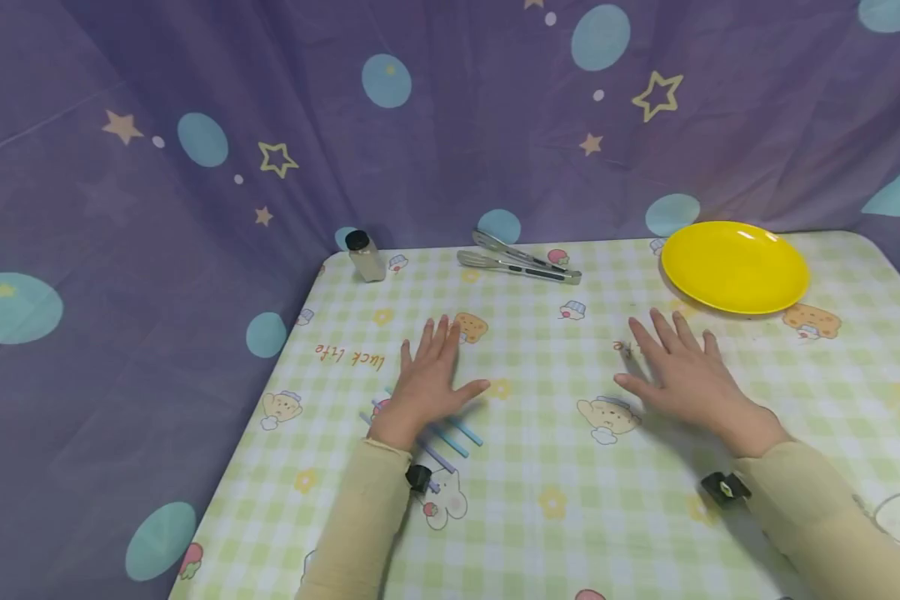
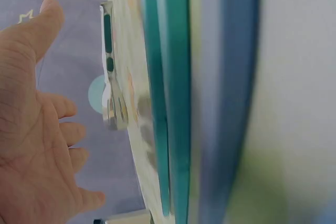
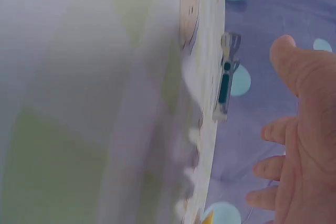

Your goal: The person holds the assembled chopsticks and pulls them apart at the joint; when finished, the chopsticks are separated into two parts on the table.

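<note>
My left hand (image 1: 425, 385) is spread flat, palm down, over the left half of the table, holding nothing. Under its wrist lie several thin straw-like sticks, among them a teal stick (image 1: 453, 445) and a purple stick (image 1: 440, 459); the hand and wrist hide their middles. Close up in the left wrist view, the teal stick (image 2: 176, 77) runs past the hand. On the right side my right hand (image 1: 686, 375) also has its fingers spread and grips nothing. A yellow plate (image 1: 735, 267) lies beyond its fingertips.
Metal tongs (image 1: 525, 268) with dark grips lie at the table's back edge, jaws spread apart. A small shaker bottle (image 1: 367, 258) with a black cap stands at the back left corner. Behind the checked tablecloth (image 1: 525, 467) hangs a purple curtain (image 1: 450, 150).
</note>
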The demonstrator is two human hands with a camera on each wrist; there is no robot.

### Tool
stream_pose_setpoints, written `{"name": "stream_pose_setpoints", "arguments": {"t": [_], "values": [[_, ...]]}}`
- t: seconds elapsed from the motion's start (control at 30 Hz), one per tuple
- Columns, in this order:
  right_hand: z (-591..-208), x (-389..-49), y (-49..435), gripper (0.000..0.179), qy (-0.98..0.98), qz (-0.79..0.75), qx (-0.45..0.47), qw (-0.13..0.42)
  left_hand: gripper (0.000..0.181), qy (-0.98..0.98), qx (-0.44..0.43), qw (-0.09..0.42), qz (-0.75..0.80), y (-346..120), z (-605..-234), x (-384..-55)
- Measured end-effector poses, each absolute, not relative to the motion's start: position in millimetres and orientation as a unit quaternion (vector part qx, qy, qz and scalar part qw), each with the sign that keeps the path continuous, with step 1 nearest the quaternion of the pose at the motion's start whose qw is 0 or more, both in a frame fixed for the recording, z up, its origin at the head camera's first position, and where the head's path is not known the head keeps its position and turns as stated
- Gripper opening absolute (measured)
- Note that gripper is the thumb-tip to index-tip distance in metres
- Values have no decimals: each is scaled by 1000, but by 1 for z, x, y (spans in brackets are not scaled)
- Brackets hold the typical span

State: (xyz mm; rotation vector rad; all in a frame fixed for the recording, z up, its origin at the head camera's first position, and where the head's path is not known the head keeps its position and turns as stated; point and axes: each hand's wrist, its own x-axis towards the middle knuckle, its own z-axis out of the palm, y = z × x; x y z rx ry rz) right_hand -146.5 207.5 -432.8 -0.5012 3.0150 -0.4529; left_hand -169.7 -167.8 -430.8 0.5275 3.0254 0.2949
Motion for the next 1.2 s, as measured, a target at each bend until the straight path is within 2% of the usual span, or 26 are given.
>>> {"name": "stream_pose_setpoints", "arguments": {"t": [0.3,0.67,0.9,1.07,1.2], "values": [[-432,-146,175,82,964,-155,-217,9,89,979,158,47,124,-193,-428,-169],[-442,-145,132,71,939,-166,-302,-13,49,965,173,61,189,-224,-427,-164],[-446,-141,105,64,924,-198,-326,-6,23,958,177,55,219,-236,-428,-159],[-446,-139,83,56,912,-225,-343,-7,17,957,173,53,227,-237,-430,-156],[-443,-135,63,50,899,-250,-359,18,15,958,180,50,219,-235,-431,-154]]}}
